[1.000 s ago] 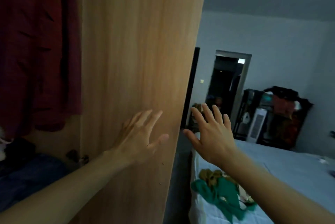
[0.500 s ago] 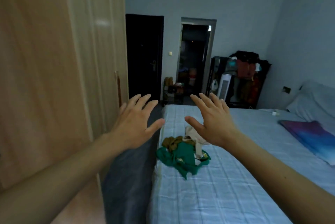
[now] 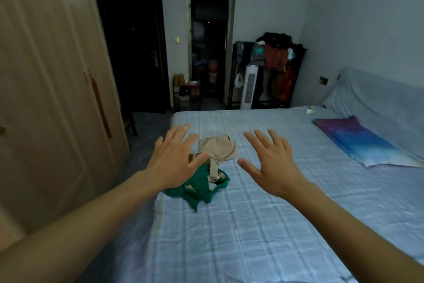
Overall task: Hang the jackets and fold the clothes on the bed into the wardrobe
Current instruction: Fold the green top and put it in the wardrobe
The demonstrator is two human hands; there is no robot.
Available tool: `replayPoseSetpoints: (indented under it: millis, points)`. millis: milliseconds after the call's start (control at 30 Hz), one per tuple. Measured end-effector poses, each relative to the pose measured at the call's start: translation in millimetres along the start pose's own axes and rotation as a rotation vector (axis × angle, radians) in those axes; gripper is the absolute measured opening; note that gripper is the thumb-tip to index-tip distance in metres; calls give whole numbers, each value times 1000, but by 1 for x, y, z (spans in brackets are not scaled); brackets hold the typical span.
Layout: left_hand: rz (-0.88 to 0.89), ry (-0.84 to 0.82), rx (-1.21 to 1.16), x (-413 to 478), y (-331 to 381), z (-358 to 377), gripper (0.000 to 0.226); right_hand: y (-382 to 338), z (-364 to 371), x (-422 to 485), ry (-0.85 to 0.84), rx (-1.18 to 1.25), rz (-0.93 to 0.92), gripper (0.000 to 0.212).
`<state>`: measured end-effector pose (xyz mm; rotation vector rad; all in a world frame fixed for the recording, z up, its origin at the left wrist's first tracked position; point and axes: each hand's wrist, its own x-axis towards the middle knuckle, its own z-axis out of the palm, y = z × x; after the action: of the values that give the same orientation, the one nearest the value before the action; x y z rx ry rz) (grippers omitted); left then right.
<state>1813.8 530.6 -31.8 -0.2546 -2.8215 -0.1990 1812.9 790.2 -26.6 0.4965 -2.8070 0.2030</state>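
Note:
A small heap of clothes lies near the left edge of the bed [image 3: 263, 225]: a green garment [image 3: 199, 187] with a beige one [image 3: 218, 148] on top. My left hand [image 3: 174, 161] hovers with spread fingers over the heap's left side and covers part of it. My right hand [image 3: 273, 165] is spread open above the sheet just right of the heap. Neither hand holds anything. The wooden wardrobe [image 3: 46, 99] stands at the left with its doors closed.
A blue-purple pillow [image 3: 364, 140] lies at the bed's right, by the headboard. Beyond the bed stand a dark door [image 3: 133, 44], an open doorway [image 3: 210, 41], a white fan [image 3: 250, 86] and a rack piled with clothes [image 3: 275, 62]. A narrow floor strip separates wardrobe and bed.
The view has swung from the wardrobe's inside and door to the bed. Both open hands have dropped toward the heap of clothes, and the wardrobe now appears closed.

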Motion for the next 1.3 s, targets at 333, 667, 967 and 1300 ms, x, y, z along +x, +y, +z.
replayPoseSetpoints:
  millis: [333,667,967,1300]
  points:
    - [8,-3,-192,110,-5,90,78,72,33,77,-55,-120,32,89]
    - [-67,-83,-172,167,-23,126,69,116,90,141,-106,-30,57,93]
    - [-239,-163,-143,193,-15,167,71,170,151,209,-178,113,-73,94]
    - [-455,-211,-196,203,7,207,74,213,224,272,-310,258,-174,82]
